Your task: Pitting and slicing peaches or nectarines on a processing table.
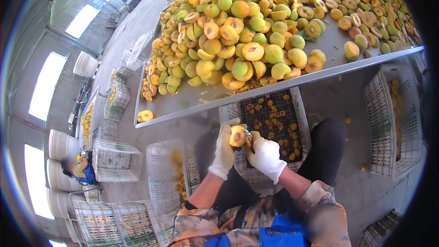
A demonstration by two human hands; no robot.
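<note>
My left hand (222,154), in a white work glove, holds a yellow halved stone fruit (237,136), likely a peach or apricot, cut side towards me. My gloved right hand (265,154) grips a small metal hand tool (247,132) against the fruit's right edge; its exact kind is partly hidden by the fingers. Below both hands, between my knees, stands a plastic crate (302,120) with scattered fruit stones and small brown-orange pieces on its dark mesh bottom. Beyond the hands, a large heap of whole-looking and halved fruit (219,41) covers much of a metal-edged table (205,107).
A white crate (156,178) with orange pieces stands at my left, another crate (380,123) at my right. Further left are an upturned crate (116,161), stacked crates (109,223), white tubs (63,176) and a seated person (80,169). The table's raised metal rim (281,85) runs before me.
</note>
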